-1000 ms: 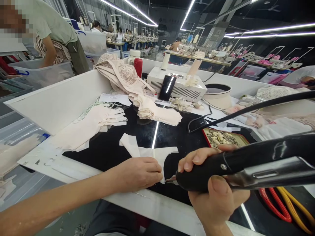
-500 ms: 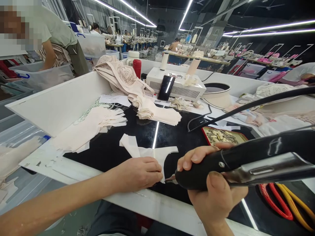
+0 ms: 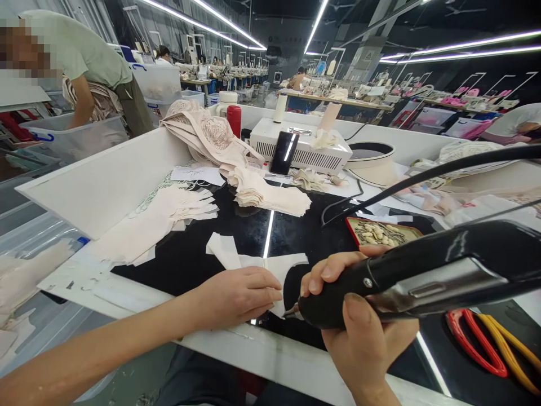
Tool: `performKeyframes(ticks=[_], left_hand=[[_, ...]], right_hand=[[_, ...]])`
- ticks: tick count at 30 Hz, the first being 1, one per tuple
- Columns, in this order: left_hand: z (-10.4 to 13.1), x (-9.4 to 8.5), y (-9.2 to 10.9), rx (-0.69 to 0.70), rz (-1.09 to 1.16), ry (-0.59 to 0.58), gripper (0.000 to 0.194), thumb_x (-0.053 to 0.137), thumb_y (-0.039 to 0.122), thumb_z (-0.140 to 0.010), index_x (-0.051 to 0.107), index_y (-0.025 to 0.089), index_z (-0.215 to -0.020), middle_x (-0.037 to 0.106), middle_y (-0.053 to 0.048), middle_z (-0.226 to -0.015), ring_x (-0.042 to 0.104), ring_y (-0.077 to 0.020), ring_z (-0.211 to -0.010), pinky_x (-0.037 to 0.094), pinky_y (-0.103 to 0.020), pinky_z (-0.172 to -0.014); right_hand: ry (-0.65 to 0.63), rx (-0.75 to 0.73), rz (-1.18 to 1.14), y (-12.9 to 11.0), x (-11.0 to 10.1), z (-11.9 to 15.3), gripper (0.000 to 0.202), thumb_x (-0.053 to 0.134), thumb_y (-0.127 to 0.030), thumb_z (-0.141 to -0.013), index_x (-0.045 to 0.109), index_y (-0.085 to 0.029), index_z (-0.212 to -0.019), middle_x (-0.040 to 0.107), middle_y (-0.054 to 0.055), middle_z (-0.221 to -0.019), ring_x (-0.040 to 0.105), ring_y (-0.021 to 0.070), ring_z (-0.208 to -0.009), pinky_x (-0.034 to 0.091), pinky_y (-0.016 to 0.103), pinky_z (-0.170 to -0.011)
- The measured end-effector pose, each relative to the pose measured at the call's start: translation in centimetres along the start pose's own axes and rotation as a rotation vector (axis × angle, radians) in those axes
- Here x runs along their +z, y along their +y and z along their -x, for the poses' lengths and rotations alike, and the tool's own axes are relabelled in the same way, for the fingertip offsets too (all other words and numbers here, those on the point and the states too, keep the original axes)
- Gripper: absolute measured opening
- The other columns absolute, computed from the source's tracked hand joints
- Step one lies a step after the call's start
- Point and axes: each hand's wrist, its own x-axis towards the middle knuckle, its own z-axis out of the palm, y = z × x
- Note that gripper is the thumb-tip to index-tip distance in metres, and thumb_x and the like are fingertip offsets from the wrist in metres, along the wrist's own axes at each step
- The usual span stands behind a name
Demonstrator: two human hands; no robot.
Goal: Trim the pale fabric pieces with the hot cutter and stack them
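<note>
A pale fabric piece lies on the glossy black work surface, its left end folded up. My left hand rests over its near edge, fingers pressed together and pinching the cloth; the thumb is mostly hidden. My right hand is wrapped round a black hand-held power tool with a long metal lever and a cable. The tool's narrow metal tip points left, close to the fabric's lower right corner. Whether it touches the cloth I cannot tell.
Stacked fabric pieces lie farther back, with another pile at left. A tray of small parts sits beyond the tool. Red-handled and yellow-handled scissors lie at right. A phone leans on a vented white box. A co-worker bends over a bin.
My left fingers have shifted slightly right and straightened a little on the fabric. The tool and my right hand have moved slightly left. The fabric has hardly moved.
</note>
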Motion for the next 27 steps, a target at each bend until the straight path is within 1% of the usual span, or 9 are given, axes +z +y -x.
performKeyframes(ticks=[3,8,11,13,15,19,20,22,27], left_hand=[[0.0,-0.3,0.0,-0.030,0.014,-0.002,0.019,0.057,0.017,-0.111,0.069,0.012,-0.125,0.077,-0.013,-0.120,0.071,-0.0227,-0.117,0.061,-0.037,-0.107],[0.0,-0.8,0.3,-0.023,0.042,-0.079,0.017,0.059,0.013,-0.109,0.070,0.013,-0.122,0.079,-0.012,-0.114,0.072,-0.0210,-0.117,0.058,-0.036,-0.112],[0.1,-1.4,0.7,-0.018,0.051,-0.123,0.016,0.058,0.014,-0.109,0.071,0.013,-0.119,0.079,-0.011,-0.111,0.072,-0.0204,-0.114,0.058,-0.034,-0.110],[0.2,-1.9,1.0,-0.009,0.061,-0.149,0.016,0.057,0.015,-0.110,0.071,0.013,-0.116,0.078,-0.010,-0.108,0.072,-0.0203,-0.110,0.059,-0.032,-0.107],[0.3,-2.5,1.4,-0.001,0.070,-0.176,0.016,0.056,0.015,-0.111,0.071,0.014,-0.115,0.078,-0.009,-0.106,0.072,-0.0199,-0.106,0.060,-0.031,-0.102],[0.1,-3.2,1.8,0.000,0.046,-0.194,0.013,0.060,0.013,-0.108,0.071,0.016,-0.115,0.078,-0.007,-0.104,0.071,-0.0186,-0.100,0.061,-0.030,-0.098],[-0.1,-3.2,1.8,0.009,0.031,-0.190,0.013,0.060,0.012,-0.108,0.070,0.015,-0.115,0.077,-0.007,-0.104,0.071,-0.0185,-0.099,0.060,-0.030,-0.098],[-0.7,-3.1,1.7,0.034,-0.002,-0.184,0.013,0.058,0.009,-0.108,0.070,0.014,-0.113,0.077,-0.006,-0.102,0.071,-0.0185,-0.097,0.060,-0.031,-0.098],[-2.4,-1.5,0.8,0.095,-0.112,-0.157,0.019,0.053,0.003,-0.107,0.069,0.010,-0.115,0.074,-0.007,-0.099,0.069,-0.0184,-0.092,0.060,-0.034,-0.097]], right_hand=[[-0.002,0.011,0.006,-0.3,0.0,0.3,0.035,0.082,-0.034,-0.093,0.063,-0.029,-0.122,0.068,-0.003,-0.083,0.064,0.0154,-0.062,0.059,0.032,-0.056],[-0.011,0.027,-0.012,-0.8,0.5,1.1,0.036,0.081,-0.038,-0.092,0.062,-0.029,-0.122,0.067,-0.003,-0.082,0.065,0.0151,-0.061,0.059,0.030,-0.055],[-0.025,0.040,-0.022,-1.1,0.5,1.0,0.037,0.082,-0.040,-0.092,0.061,-0.029,-0.120,0.067,-0.003,-0.080,0.064,0.0147,-0.057,0.057,0.029,-0.051],[-0.022,0.033,-0.010,-1.3,0.1,0.4,0.038,0.084,-0.040,-0.091,0.061,-0.028,-0.119,0.067,-0.003,-0.079,0.064,0.0150,-0.057,0.057,0.029,-0.050],[0.023,-0.006,0.023,-1.4,-0.7,-0.7,0.037,0.084,-0.037,-0.089,0.062,-0.028,-0.117,0.068,-0.003,-0.079,0.064,0.0158,-0.058,0.057,0.030,-0.050],[0.207,-0.076,0.100,-0.8,-2.5,-3.6,0.035,0.085,-0.034,-0.083,0.065,-0.026,-0.111,0.067,-0.005,-0.076,0.063,0.0158,-0.055,0.056,0.031,-0.048],[0.236,-0.079,0.109,-0.5,-2.9,-4.1,0.036,0.086,-0.033,-0.082,0.065,-0.026,-0.110,0.067,-0.005,-0.076,0.062,0.0154,-0.055,0.056,0.030,-0.048],[0.249,-0.080,0.113,0.1,-3.5,-4.7,0.035,0.086,-0.033,-0.082,0.064,-0.026,-0.109,0.067,-0.005,-0.077,0.063,0.0148,-0.056,0.056,0.030,-0.049],[0.164,-0.075,0.109,1.1,-4.1,-4.3,0.038,0.084,-0.034,-0.087,0.061,-0.026,-0.116,0.069,-0.005,-0.082,0.065,0.0144,-0.059,0.058,0.031,-0.055]])
